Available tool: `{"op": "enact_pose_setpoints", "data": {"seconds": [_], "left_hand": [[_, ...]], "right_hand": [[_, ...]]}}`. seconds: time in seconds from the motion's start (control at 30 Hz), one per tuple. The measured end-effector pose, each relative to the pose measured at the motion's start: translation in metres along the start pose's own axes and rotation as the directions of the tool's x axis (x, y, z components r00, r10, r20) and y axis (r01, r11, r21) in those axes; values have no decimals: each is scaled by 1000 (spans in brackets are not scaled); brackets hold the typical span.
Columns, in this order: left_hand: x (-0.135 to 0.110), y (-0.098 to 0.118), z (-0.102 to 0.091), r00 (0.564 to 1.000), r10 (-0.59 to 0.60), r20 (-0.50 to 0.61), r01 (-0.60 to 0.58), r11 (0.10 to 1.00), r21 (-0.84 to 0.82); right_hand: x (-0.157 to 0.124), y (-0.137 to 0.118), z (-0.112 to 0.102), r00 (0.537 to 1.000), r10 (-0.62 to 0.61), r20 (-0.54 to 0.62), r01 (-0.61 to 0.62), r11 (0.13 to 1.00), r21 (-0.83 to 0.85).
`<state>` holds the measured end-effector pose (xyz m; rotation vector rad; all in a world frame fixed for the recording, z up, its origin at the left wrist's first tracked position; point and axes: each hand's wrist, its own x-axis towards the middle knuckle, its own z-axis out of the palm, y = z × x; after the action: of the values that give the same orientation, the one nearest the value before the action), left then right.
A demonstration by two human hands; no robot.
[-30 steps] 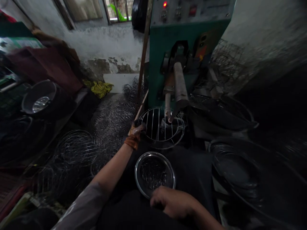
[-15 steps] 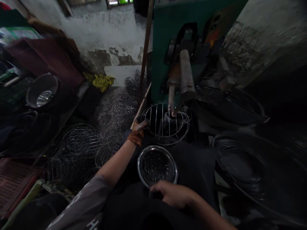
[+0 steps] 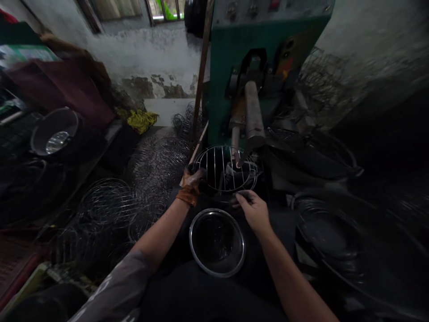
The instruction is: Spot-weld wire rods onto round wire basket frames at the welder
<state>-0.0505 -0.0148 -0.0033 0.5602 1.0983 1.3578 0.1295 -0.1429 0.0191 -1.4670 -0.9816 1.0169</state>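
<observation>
**Both Hands at the Round Wire Rack**

We start at far left, where a dark pot (image 3: 35,142) sits with something shiny inside it, and what a jumble next to it: loose wire rounds (image 3: 110,203) spread in a tangled heap! Just beyond them we spot a crumpled yellow cloth (image 3: 142,121) near the foot of the wall.

Now on to the left hand (image 3: 191,181), in a stained orange glove, and its fingers are clamped on the left edge of the wire rack (image 3: 215,170). And there's the rack, held out ahead of the lap, right under the rods of the green machine (image 3: 228,49)! The lower rod (image 3: 235,138) reaches down to it, though we cannot tell whether its tip touches the bars. Nearer to us, a bowl (image 3: 243,246) shows off its shiny rim (its contents are too dark to make out).

Here's the bare right hand (image 3: 254,210), just by the rack's near rim, thumb and forefinger drawn together; whether they pinch anything, we cannot tell. Out right, we finish on dark coiled wire (image 3: 310,223).
</observation>
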Motion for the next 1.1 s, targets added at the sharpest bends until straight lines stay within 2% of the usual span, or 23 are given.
{"op": "enact_pose_setpoints", "data": {"seconds": [0.1,0.23,0.3,0.43,0.57,0.87,1.1], "left_hand": [[-1,0,4,999,22,-34,-22,1000,3],[0,-1,4,1000,5,-30,-5,1000,-14],[1,-2,3,1000,1,-17,-1,1000,-24],[0,-2,1,999,29,-30,-29,1000,10],[-4,0,3,998,38,-45,-36,999,41],[-14,5,12,997,-2,-79,1,1000,-20],[0,-4,9,999,13,-37,-12,1000,8]], "right_hand": [[6,6,6,997,-58,-46,52,991,-123],[6,12,5,993,-65,-95,35,959,-282],[8,14,5,993,-26,-111,-4,966,-259],[12,19,7,988,85,-132,-90,996,-29],[14,24,9,982,88,-166,-75,994,80],[16,21,6,993,45,-110,-48,999,-24],[23,14,5,996,-10,-87,-1,991,-131]]}}
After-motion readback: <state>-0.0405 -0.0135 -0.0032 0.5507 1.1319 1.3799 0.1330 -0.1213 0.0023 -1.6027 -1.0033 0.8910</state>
